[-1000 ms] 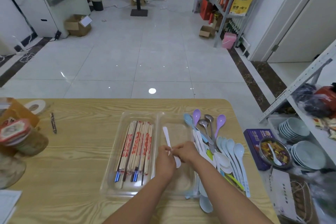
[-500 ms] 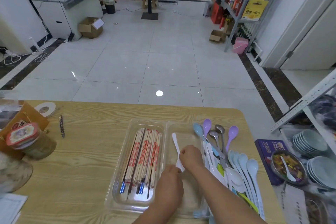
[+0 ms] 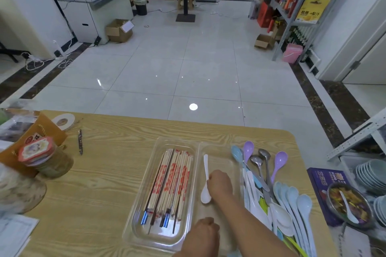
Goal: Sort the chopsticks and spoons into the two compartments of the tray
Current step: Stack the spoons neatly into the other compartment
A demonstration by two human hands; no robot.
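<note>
A clear two-compartment tray (image 3: pixel 177 142) lies on the wooden table. Its left compartment holds several wrapped chopsticks (image 3: pixel 170 181). In the right compartment lies a white plastic spoon (image 3: pixel 206 175), bowl toward me; my right hand (image 3: pixel 220 182) grips its handle near the bowl. My left hand (image 3: pixel 201 236) hovers over the tray's near edge with fingers curled and nothing in it. To the right of the tray lies a pile of spoons (image 3: pixel 271 183): purple, light blue, metal and white ones.
A jar with a red lid (image 3: pixel 45 157), a brown box (image 3: pixel 31 135), a tape roll (image 3: pixel 63 121) and a pen (image 3: pixel 80 142) sit on the table's left. A purple box with a bowl (image 3: pixel 346 200) stands at the right edge, next to stacked plates (image 3: pixel 369 175).
My left hand let go of the white spoon and drew back toward me. My right hand stayed on the spoon in the right compartment. The camera tilted up.
</note>
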